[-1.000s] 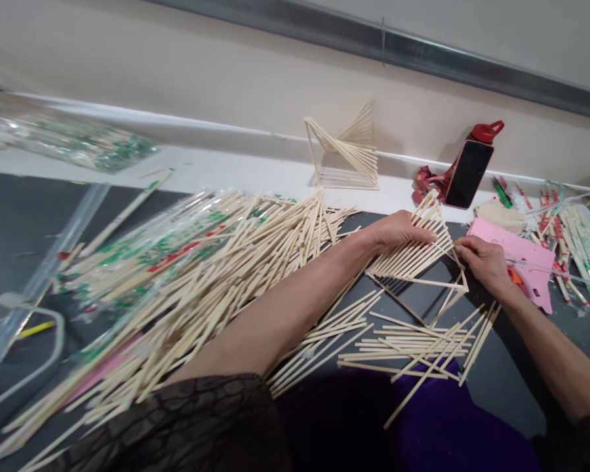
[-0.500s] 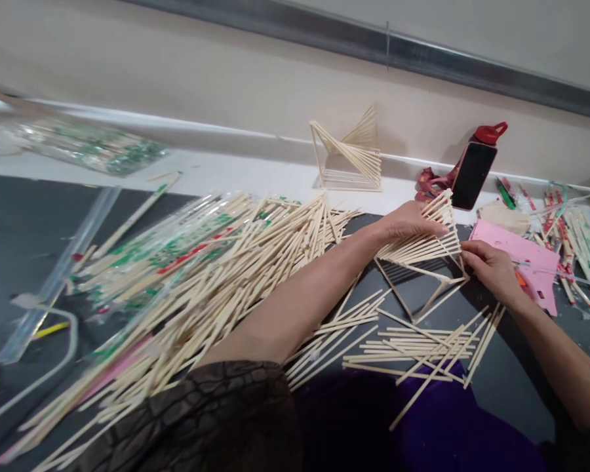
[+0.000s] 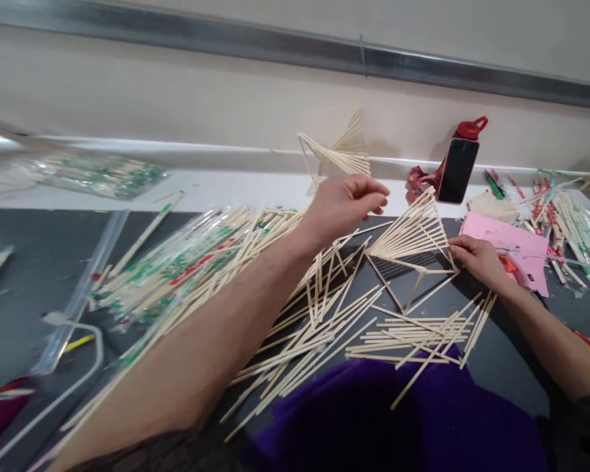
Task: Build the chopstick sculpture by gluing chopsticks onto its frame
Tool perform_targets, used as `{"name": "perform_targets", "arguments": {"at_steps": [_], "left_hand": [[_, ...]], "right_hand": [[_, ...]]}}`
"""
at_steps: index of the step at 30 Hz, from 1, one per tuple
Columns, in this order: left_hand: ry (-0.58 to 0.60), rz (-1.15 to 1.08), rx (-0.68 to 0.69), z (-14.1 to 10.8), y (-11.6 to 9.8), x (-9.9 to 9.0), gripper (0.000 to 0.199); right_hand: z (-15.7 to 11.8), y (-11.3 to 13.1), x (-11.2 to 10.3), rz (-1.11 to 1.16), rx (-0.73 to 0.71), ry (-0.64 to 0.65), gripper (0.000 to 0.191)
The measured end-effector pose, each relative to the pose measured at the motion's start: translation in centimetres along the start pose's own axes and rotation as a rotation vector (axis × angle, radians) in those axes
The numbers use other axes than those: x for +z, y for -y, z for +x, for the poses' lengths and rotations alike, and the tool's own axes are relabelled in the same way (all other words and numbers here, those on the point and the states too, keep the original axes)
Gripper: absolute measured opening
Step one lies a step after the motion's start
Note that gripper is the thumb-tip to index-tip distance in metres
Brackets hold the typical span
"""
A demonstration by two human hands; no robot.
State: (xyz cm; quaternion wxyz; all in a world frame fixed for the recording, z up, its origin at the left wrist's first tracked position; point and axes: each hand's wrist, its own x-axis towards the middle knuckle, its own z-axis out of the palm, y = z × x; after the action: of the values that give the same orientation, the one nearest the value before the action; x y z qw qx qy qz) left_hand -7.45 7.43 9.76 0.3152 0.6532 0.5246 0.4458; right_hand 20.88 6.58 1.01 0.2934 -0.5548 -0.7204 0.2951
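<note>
A twisted frame of glued wooden sticks (image 3: 413,239) stands on the dark table, its sticks fanned into a slanting surface. My right hand (image 3: 478,261) pinches its right corner, with thumb and fingers closed on the edge. My left hand (image 3: 347,204) hangs in the air to the left of the frame, above the stick pile. Its fingers are loosely curled and slightly apart, and nothing shows between them. Behind it, a similar stick model (image 3: 337,154) rests on the white ledge, partly covered by the hand. Loose sticks (image 3: 417,337) lie in front of the frame.
Bagged chopsticks (image 3: 177,262) and a large stick pile (image 3: 295,328) spread to the left. A phone (image 3: 458,170) leans on a red-capped bottle (image 3: 472,128) at the back. Pink foam (image 3: 506,242) lies right of the frame. A white-corded glue tool (image 3: 96,354) is at far left.
My left hand has let go of the frame and moved left, away from it. My right hand stays at the frame's right corner. The view has shifted slightly.
</note>
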Motion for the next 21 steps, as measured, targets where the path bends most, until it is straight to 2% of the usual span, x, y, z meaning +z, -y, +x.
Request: {"name": "perform_targets", "arguments": {"at_steps": [4, 7, 10, 12, 14, 18, 21], "left_hand": [[-0.142, -0.282, -0.012, 0.4, -2.3, -0.3, 0.014], [-0.190, -0.408, 0.025, 0.5, -4.1, -0.8, 0.013], [-0.221, -0.517, 0.079, 0.2, -5.3, -1.2, 0.018], [-0.192, -0.520, 0.081, -0.4, -5.5, -1.2, 0.018], [-0.101, -0.409, 0.047, -1.2, -4.9, -0.8, 0.013], [0.043, 0.026, 0.032, -3.7, -2.1, 0.0, 0.016], [0.062, 0.314, 0.145, -5.4, 0.5, 0.6, 0.020]], "right_hand": [[-0.2, 0.4, -0.2, 0.014, 0.032, 0.031, 0.028], [-0.5, 0.7, -0.7, 0.012, 0.029, 0.064, 0.028], [-0.8, 0.8, -1.4, 0.018, 0.036, 0.005, 0.032], [-0.8, 0.8, -1.9, 0.020, 0.040, -0.071, 0.035], [-0.8, 0.8, -2.3, 0.014, 0.038, -0.137, 0.034], [-0.5, 0.9, -2.2, -0.016, 0.028, -0.157, 0.029], [-0.1, 1.1, -1.1, -0.055, 0.084, -0.120, 0.031]]}}
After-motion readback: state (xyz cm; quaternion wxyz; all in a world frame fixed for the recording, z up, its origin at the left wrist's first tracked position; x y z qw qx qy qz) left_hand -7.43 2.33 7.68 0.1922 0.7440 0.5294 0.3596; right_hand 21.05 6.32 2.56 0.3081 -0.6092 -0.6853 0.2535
